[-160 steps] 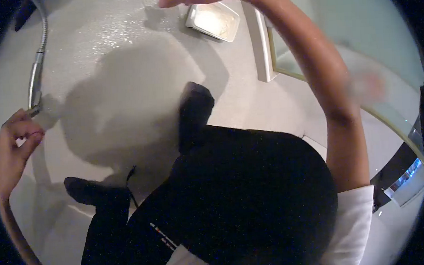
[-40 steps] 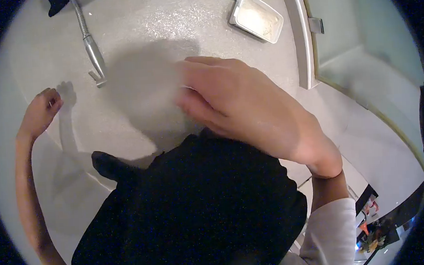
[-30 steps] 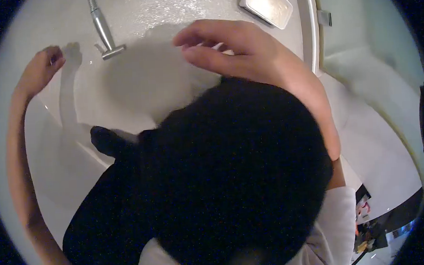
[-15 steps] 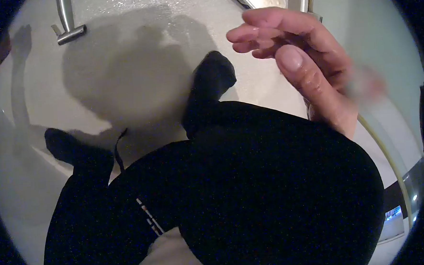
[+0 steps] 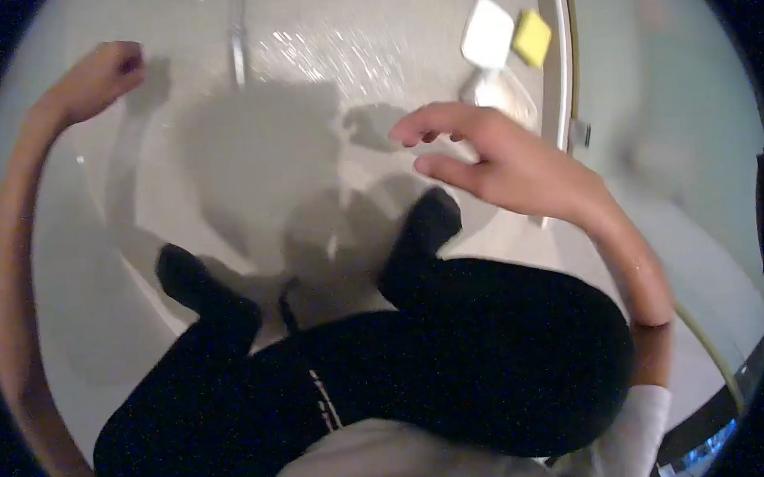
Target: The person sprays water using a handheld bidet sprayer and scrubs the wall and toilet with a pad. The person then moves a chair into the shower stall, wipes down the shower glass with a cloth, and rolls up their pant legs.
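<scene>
My left hand (image 5: 106,80) is out at the far left over the pale tub surface, its fingers curled in. Whatever may be inside them is hidden. Over the right side hovers my right hand (image 5: 499,159), thumb and fingers apart with nothing between them. Just beyond its knuckles lies a shallow pale container (image 5: 502,92), partly covered by the hand. A white flat piece (image 5: 487,34) rests beyond that container, with a yellow sponge (image 5: 532,39) beside it.
I sit or crouch in a wet, pale tub (image 5: 319,34) with dark-clothed legs (image 5: 362,360) bent. A blurred metal fixture (image 5: 238,60) is at the top. A raised rim (image 5: 555,74) and glass panel (image 5: 668,94) border the right side.
My left hand has come into view at the upper left. My right hand has turned palm-down and moved slightly lower. The view has shifted, bringing the yellow sponge into sight.
</scene>
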{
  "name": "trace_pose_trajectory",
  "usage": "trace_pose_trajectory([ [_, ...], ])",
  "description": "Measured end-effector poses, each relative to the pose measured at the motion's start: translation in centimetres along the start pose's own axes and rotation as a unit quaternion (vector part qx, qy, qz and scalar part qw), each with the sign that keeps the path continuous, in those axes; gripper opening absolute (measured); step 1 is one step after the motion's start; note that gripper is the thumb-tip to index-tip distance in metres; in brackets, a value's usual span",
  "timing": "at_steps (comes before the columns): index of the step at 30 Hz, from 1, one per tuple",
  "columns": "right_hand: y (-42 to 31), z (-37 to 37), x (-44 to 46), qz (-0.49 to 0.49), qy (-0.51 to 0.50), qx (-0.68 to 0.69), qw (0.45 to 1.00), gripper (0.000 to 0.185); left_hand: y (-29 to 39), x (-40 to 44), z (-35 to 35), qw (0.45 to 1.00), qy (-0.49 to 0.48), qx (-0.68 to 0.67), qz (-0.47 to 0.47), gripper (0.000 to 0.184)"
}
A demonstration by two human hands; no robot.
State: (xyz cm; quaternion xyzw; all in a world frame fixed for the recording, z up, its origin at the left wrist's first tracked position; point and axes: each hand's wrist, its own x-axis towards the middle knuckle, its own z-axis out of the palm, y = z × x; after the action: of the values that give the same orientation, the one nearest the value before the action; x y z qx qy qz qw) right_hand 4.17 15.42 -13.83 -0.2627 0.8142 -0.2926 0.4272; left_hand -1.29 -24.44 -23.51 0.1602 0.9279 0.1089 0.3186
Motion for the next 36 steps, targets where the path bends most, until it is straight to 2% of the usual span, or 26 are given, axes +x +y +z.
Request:
trace_pose_trajectory([
  [1,-0.5,-0.3,1.7,-0.022,-0.052,-0.113,0.992,0.035,-0.1,-0.2,-0.5,1.0,0.015,0.015,0.007,0.02],
  [2,-0.7,-0.1,3.3,-0.059,-0.056,-0.247,0.966,0.037,-0.7,-0.5,-0.8,0.999,0.03,0.031,0.013,0.023],
  [3,-0.6,0.5,5.2,-0.091,-0.055,-0.377,0.92,0.039,-2.0,-0.4,-0.8,0.999,0.04,0.015,-0.011,0.021],
  [5,-1.4,1.8,11.3,-0.251,0.021,-0.533,0.808,0.038,-7.5,-1.2,0.6,0.995,0.093,-0.036,-0.025,0.02],
  [6,-1.2,2.9,13.8,-0.27,0.032,-0.547,0.792,0.038,-11.3,-1.4,2.8,0.988,0.135,-0.067,-0.016,0.021],
  [8,-1.4,3.6,20.1,-0.392,0.074,-0.554,0.731,0.041,-16.5,-0.6,4.7,0.983,0.101,-0.083,-0.126,0.026],
  [9,-1.1,4.2,22.3,-0.409,0.096,-0.543,0.727,0.032,-13.4,-1.3,2.2,0.988,0.01,-0.014,-0.156,0.027],
  [10,-0.1,5.1,23.5,-0.427,0.117,-0.526,0.726,0.025,-14.1,-1.3,3.7,0.982,0.05,-0.021,-0.182,0.029],
  [12,2.0,6.1,24.6,-0.398,0.065,-0.516,0.755,0.023,-13.0,-1.0,4.6,0.979,0.006,-0.06,-0.194,0.032],
  [15,0.4,4.7,24.7,-0.442,0.076,-0.546,0.707,0.024,-13.5,-1.0,5.4,0.989,0.024,-0.033,-0.144,0.034],
  [17,1.1,4.2,24.8,-0.436,0.013,-0.551,0.711,0.026,-10.9,-1.9,3.5,0.98,0.021,-0.057,-0.188,0.031],
  [19,0.4,3.1,24.6,-0.419,0.035,-0.542,0.728,0.031,-9.8,-1.6,2.5,0.973,0.025,-0.091,-0.209,0.029],
  [21,-1.0,2.4,24.8,-0.35,0.117,-0.364,0.855,0.036,-9.1,-1.3,2.3,0.953,-0.008,-0.277,-0.118,0.025],
  [22,-2.0,1.7,25.4,-0.357,0.15,-0.268,0.882,0.039,-8.6,-1.2,2.2,0.954,0.0,-0.277,-0.111,0.025],
  [24,-5.8,0.3,25.5,-0.197,0.175,-0.192,0.945,0.035,-6.9,-2.3,0.3,0.823,-0.04,-0.556,-0.11,0.029],
  [25,-7.3,-0.5,26.1,-0.197,0.179,-0.197,0.944,0.035,-6.3,-2.7,-0.2,0.825,-0.036,-0.554,-0.105,0.029],
  [27,-9.7,-2.4,27.4,-0.117,0.19,-0.011,0.975,0.032,-5.7,-3.3,-1.4,0.664,-0.027,-0.747,0.018,0.032],
  [28,-9.5,-3.3,28.0,-0.119,0.192,-0.009,0.974,0.032,-5.5,-3.8,-2.3,0.611,-0.036,-0.787,0.079,0.034],
  [29,-8.4,-3.9,29.4,-0.168,0.112,-0.001,0.979,0.032,-5.3,-3.6,-2.8,0.615,-0.032,-0.784,0.08,0.034],
  [31,-8.7,-5.3,30.4,-0.227,0.031,0.004,0.973,0.033,-4.8,-3.2,-4.1,0.62,0.0,-0.78,0.083,0.031],
  [32,-9.5,-5.2,29.5,-0.182,0.002,0.036,0.983,0.033,-4.6,-2.9,-3.9,0.7,0.089,-0.709,0.015,0.037],
  [33,-10.8,-5.0,28.3,-0.136,-0.027,0.069,0.988,0.032,-4.2,-3.1,-4.1,0.705,0.102,-0.702,0.01,0.037],
  [34,-12.2,-4.9,27.3,-0.094,0.01,-0.005,0.995,0.041,-3.8,-3.3,-4.2,0.712,0.158,-0.683,-0.038,0.038],
  [35,-12.8,-4.2,26.5,-0.103,0.009,-0.007,0.995,0.041,-3.1,-3.6,-4.4,0.713,0.21,-0.664,-0.083,0.038],
  [36,-13.2,-3.5,25.9,-0.176,0.109,-0.123,0.971,0.046,-2.7,-3.9,-4.7,0.714,0.215,-0.661,-0.084,0.038],
])
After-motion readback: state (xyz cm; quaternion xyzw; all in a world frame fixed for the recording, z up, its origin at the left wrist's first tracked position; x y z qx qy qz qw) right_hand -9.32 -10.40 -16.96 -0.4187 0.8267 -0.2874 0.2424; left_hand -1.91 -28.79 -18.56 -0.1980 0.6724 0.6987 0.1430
